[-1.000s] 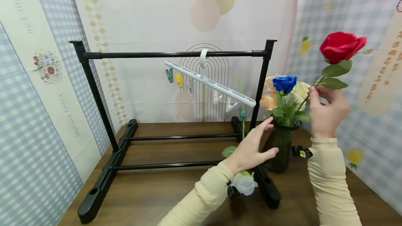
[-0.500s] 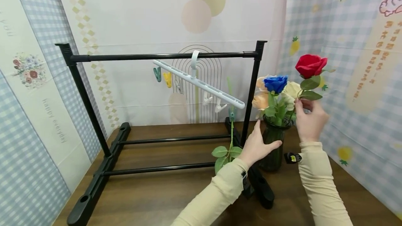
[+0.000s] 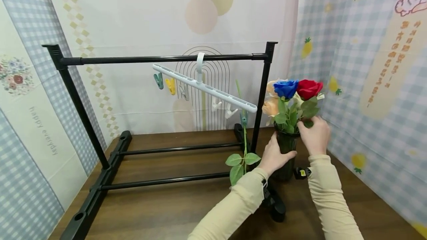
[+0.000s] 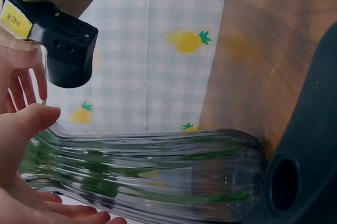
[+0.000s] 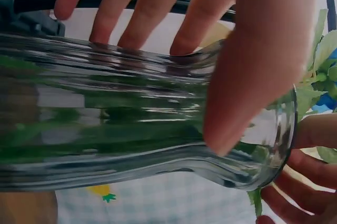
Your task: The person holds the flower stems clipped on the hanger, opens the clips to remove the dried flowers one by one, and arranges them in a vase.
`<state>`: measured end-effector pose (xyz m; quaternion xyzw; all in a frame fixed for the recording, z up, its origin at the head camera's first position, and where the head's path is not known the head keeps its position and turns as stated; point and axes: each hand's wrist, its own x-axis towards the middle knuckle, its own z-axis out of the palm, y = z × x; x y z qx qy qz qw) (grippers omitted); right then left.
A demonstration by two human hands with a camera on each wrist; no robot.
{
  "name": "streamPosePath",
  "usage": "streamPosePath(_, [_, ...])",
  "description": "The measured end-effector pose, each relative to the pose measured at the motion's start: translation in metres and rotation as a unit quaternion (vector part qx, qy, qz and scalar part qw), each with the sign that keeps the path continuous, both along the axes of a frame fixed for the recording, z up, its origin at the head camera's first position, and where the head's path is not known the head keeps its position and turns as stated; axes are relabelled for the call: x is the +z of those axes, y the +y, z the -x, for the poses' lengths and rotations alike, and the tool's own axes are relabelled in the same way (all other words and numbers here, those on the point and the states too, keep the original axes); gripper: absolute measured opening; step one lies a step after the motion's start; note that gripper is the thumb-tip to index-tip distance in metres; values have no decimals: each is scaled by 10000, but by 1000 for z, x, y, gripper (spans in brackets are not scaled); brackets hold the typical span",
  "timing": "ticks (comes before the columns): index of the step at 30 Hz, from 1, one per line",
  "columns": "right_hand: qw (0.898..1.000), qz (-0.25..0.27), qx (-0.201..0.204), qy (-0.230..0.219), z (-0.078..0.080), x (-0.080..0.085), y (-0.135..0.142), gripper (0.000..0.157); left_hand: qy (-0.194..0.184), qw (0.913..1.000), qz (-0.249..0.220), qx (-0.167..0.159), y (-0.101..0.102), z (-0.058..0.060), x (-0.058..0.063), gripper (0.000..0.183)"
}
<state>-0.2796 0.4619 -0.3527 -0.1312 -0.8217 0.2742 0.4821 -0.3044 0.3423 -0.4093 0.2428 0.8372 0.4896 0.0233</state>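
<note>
A ribbed, dark green glass vase (image 3: 286, 145) stands at the right of the table, holding artificial roses. My left hand (image 3: 275, 155) holds it around the neck, thumb across the front and fingers on the far side. Above the rim, my right hand (image 3: 315, 134) pinches the stem of a red rose (image 3: 309, 89); its fingertips are partly hidden by leaves. The red bloom sits beside a blue rose (image 3: 285, 89) and peach roses (image 3: 271, 106). Through the glass in the left wrist view, green stems (image 4: 210, 199) show inside the vase (image 4: 158, 153).
A black rack (image 3: 166, 59) stands left of the vase, its right foot (image 3: 277, 210) close by. From its bar hangs a pale hanger (image 3: 205, 86) with several clips. One clip (image 3: 244, 117) holds a leafy stem (image 3: 245, 147) hanging down behind my left forearm.
My right hand has lowered the red rose leftward into the bunch, from high at the right. My left hand has come from beside the vase to around its neck.
</note>
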Motion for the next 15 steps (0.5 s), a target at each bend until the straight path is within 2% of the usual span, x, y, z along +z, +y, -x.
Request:
streamPosePath(9, [9956, 294, 356, -817, -3, -6, 5, 32, 120, 9999, 34, 52, 4, 3, -2, 86])
streamPosePath(15, [9920, 754, 513, -877, -11, -12, 2, 36, 171, 9997, -37, 180, 8, 3, -11, 84])
